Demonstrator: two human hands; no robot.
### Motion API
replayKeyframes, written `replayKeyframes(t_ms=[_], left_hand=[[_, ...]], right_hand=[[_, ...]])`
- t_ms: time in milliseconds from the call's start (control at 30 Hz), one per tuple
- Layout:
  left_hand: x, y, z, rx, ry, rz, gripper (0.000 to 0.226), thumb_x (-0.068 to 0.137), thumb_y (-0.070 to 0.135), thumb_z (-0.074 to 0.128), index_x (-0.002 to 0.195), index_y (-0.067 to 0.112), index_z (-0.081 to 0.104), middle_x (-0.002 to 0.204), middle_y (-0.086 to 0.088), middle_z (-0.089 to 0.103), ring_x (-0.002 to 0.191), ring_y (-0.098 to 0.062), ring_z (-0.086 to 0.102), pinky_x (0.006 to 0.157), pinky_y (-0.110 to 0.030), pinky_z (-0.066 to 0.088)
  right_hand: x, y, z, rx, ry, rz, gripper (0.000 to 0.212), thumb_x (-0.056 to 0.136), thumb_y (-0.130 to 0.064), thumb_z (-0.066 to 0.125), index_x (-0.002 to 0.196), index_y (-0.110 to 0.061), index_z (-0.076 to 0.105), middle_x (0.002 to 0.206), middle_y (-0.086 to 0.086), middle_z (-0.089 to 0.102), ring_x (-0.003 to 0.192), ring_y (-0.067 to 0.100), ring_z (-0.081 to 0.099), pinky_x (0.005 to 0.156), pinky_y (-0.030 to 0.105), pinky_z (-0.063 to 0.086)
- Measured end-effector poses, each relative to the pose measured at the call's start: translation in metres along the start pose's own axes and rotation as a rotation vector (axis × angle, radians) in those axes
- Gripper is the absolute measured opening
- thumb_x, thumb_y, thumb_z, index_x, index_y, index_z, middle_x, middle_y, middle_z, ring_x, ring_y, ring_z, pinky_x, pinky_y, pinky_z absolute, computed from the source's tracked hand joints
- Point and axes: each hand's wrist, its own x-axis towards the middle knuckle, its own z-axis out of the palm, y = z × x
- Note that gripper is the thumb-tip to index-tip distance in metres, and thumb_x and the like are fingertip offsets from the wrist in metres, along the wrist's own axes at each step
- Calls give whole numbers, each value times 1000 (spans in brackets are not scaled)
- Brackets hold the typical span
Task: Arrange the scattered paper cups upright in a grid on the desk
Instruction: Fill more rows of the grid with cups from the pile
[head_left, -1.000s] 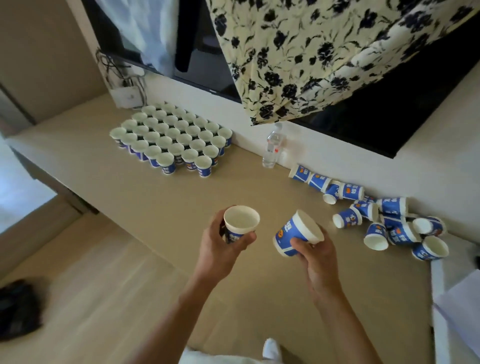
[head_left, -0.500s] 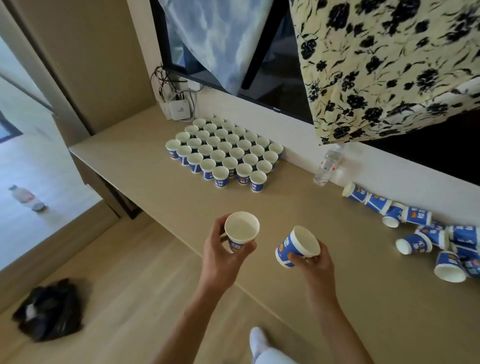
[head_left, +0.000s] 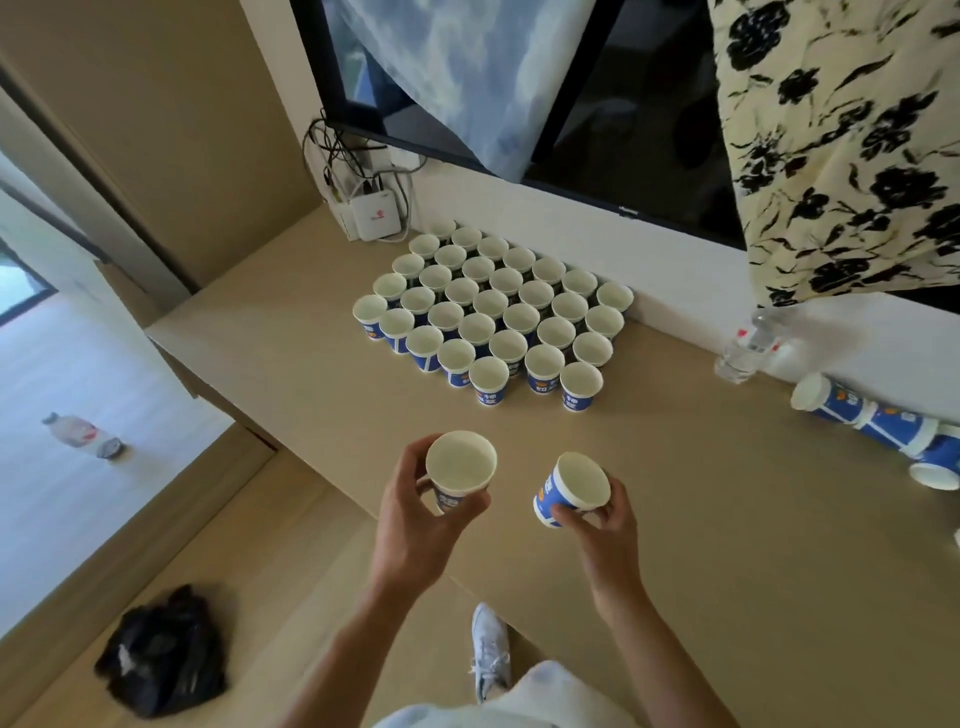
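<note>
My left hand (head_left: 415, 514) grips an upright blue-and-white paper cup (head_left: 460, 467) from below, over the desk's front edge. My right hand (head_left: 602, 525) holds a second paper cup (head_left: 574, 488) by its side, tilted to the right. Beyond both hands, a grid of several upright cups (head_left: 493, 312) stands on the tan desk (head_left: 727, 519) near the wall. Scattered cups on their sides (head_left: 883, 421) lie at the desk's right edge of view.
A clear water bottle (head_left: 743, 348) stands by the wall right of the grid. A white router box with cables (head_left: 376, 218) sits behind the grid's left corner. A dark screen (head_left: 623, 104) hangs above, draped with floral cloth (head_left: 841, 145). On the floor lie a black bag (head_left: 161, 649) and a bottle (head_left: 78, 434).
The view has swung left, bringing the cup grid closer to centre and pushing the fallen cups to the right edge. Both hands still hold their cups, now nearer the grid.
</note>
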Motion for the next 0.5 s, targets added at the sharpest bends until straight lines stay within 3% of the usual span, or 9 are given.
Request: replayKeyframes(t_ms=[167,300,400,500], left_hand=[[55,-8,-10,21,-11,-4,60,68,6,90,115,29,59,107,16,70,101,-9,67,93,-39,55],[90,-19,-9,29,-80,-30,62,64,13,90,116,28,59,108,15,70,100,-10,67,91,-37,55],[115,-32,-6,42,-165,-53,63,61,22,88,116,28,59,107,15,70,100,-11,68,91,-36,56],[134,-40,-6,47,-244,-83,64,59,28,87,116,28,59,106,15,70,99,-11,67,90,-35,56]], right_hand=[[46,-2,42,-21,41,12,59,63,-7,82,117,-22,62,112,0,67,94,6,65,71,14,52],[85,14,67,-77,110,19,61,68,5,81,120,-18,60,115,3,65,91,3,62,73,20,55],[115,32,83,-110,197,24,63,66,0,81,122,-16,57,116,7,63,90,6,61,76,24,56],[137,43,97,-161,270,41,64,65,2,80,120,-20,56,118,6,60,95,10,59,76,13,49]])
